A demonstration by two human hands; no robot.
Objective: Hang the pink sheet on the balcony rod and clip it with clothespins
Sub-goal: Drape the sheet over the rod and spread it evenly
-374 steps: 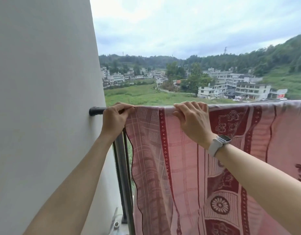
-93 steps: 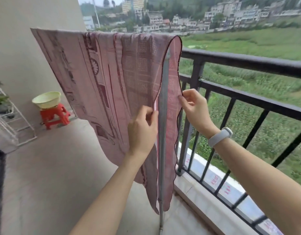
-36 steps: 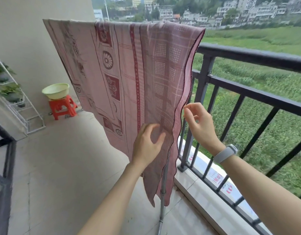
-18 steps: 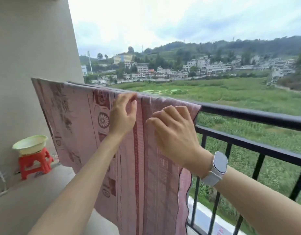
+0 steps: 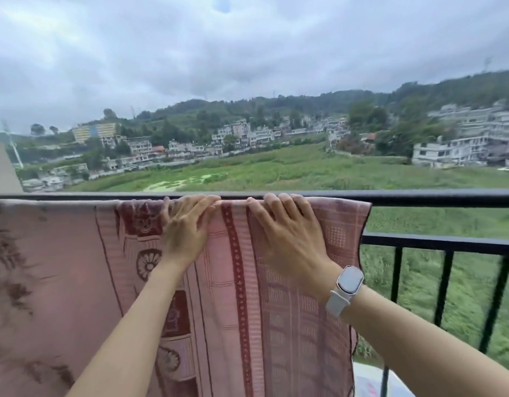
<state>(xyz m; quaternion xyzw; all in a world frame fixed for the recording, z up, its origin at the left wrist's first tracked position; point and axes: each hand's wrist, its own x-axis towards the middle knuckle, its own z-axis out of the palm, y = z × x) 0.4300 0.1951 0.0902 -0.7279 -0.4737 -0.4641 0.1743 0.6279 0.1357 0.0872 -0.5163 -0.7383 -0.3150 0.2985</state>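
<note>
- Both hands now up at the top fold; a second ago they were down at the hanging side edge.
- Left hand (image 5: pixel 187 233) lies flat on the pink sheet (image 5: pixel 75 282), fingers straight, gripping nothing.
- Right hand (image 5: pixel 287 233) likewise, fingertips hooked over the rod (image 5: pixel 448 197).
- Sheet is draped over the rod (right edge just beside right hand).
- No clothespins visible; clipping likely next.

Pink sheet (image 5: pixel 290 296): woven cloth, matt, textured grid weave with darker red patterned bands. Balcony rod (image 5: pixel 436 194) above it: black metal, smooth, faint sheen. Watch (image 5: pixel 346 287) in front of the sheet: glossy face, matt pale strap.
</note>
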